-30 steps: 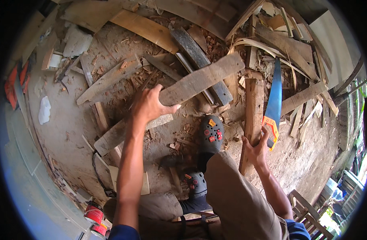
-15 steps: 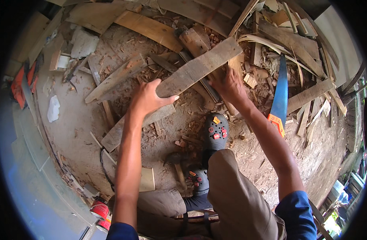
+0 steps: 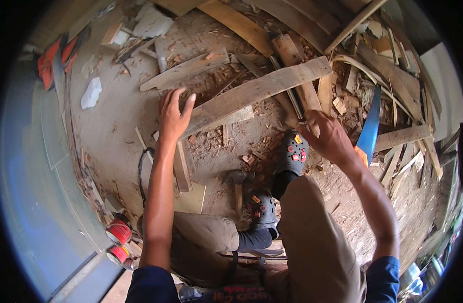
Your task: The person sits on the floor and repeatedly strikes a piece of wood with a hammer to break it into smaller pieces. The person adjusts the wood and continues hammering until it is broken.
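A long weathered plank [image 3: 261,91] lies slanted across other wood, its right end farther away. Beside its near left end is my left hand [image 3: 175,117], fingers spread and holding nothing. My right hand [image 3: 328,137] hovers above the ground right of my forward shoe, its fingers loosely bent and apart, with nothing visible in them. It is close to the lower end of a wood piece [image 3: 309,96] beneath the plank. To the right, a handsaw [image 3: 370,123] with a blue blade and orange handle leans on scrap wood; my right forearm partly covers its handle.
Broken boards [image 3: 393,76] are heaped at the far right. A hammer [image 3: 238,194] lies by my dark clogs [image 3: 293,154]. Red cans [image 3: 119,231] stand at the lower left, near a bluish-grey panel [image 3: 44,177]. Wood chips litter the dirt floor.
Both hands have let go of the plank, which now rests lower on the other wood. My right hand has drawn back toward me, and my left hand's fingers have opened.
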Demonstrator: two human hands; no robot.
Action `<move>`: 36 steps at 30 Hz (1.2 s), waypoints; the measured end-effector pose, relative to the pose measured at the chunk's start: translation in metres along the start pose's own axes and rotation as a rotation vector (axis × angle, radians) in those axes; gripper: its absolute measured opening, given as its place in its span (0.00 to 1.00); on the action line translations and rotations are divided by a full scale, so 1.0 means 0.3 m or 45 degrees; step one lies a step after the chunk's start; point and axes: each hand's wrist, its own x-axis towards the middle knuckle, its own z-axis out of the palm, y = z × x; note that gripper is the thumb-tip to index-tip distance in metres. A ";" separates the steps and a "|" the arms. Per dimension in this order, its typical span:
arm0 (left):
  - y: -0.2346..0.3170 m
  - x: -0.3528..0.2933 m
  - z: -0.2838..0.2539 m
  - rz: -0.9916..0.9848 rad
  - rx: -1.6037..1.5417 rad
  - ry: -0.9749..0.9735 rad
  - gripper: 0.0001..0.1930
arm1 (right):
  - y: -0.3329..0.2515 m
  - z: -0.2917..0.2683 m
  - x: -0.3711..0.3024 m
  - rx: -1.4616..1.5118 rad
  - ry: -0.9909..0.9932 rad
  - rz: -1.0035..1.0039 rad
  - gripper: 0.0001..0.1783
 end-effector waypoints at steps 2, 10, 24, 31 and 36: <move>-0.115 -0.111 -0.025 -0.192 0.175 -0.002 0.26 | -0.157 -0.066 0.021 0.069 -0.436 0.031 0.24; -0.098 -0.193 0.056 -0.275 0.311 0.131 0.23 | -0.367 0.366 -0.040 0.213 -1.203 0.497 0.35; -0.126 -0.176 0.030 -0.306 0.335 0.108 0.16 | -0.381 1.170 -0.417 0.082 0.098 0.766 0.27; -0.192 -0.213 0.012 -0.336 0.328 0.156 0.19 | -0.588 0.876 -0.289 1.768 0.401 0.742 0.23; -0.106 -0.171 0.058 -0.277 0.287 0.158 0.19 | -0.454 0.991 -0.304 1.233 0.469 0.989 0.22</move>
